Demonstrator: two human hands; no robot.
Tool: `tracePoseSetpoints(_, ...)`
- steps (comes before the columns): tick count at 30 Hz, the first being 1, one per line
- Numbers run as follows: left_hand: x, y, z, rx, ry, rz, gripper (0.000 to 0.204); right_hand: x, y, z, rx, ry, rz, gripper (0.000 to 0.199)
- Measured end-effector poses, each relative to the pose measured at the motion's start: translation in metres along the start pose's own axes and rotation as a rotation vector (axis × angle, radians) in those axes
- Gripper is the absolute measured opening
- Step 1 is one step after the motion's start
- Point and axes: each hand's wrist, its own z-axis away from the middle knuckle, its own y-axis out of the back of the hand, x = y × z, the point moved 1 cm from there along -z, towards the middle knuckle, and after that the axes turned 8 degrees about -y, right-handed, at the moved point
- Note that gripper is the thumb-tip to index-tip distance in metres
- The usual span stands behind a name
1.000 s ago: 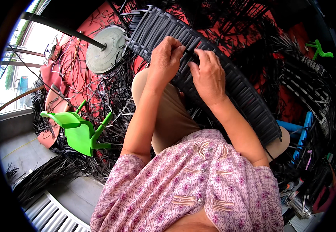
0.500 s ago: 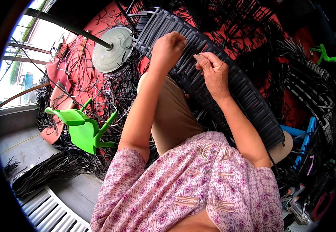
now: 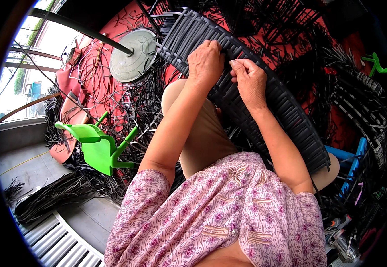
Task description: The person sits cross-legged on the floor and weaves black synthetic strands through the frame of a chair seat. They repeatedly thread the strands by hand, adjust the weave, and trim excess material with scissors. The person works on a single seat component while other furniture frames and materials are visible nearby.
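Your fingers (image 3: 242,65) curl in over the black woven panel (image 3: 287,118).
I can't tell whether your left hand (image 3: 205,62) or right hand (image 3: 250,83) grips anything; the curved, ribbed panel slants across your legs (image 3: 200,127). Your left has drawn nearer your right.

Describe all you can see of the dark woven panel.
The dark grey, plastic-looking woven panel is long and appears bowed, with close-set crosswise strips. Strip ends jut from its far left end. It slants toward the right knee, which its near end overlaps. The left hand and right hand cover part; their grip is unclear.
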Motion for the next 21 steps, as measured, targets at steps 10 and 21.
tracePoseSetpoints(10,-0.009,0.000,-0.007,-0.079,0.148,0.273,0.023,-0.013,0.004,-0.015,-0.044,-0.110,0.172,0.023)
tracePoseSetpoints(21,-0.023,-0.006,-0.006,-0.040,0.085,0.521,0.029,0.001,-0.008,-0.047,-0.030,0.065,0.665,0.028)
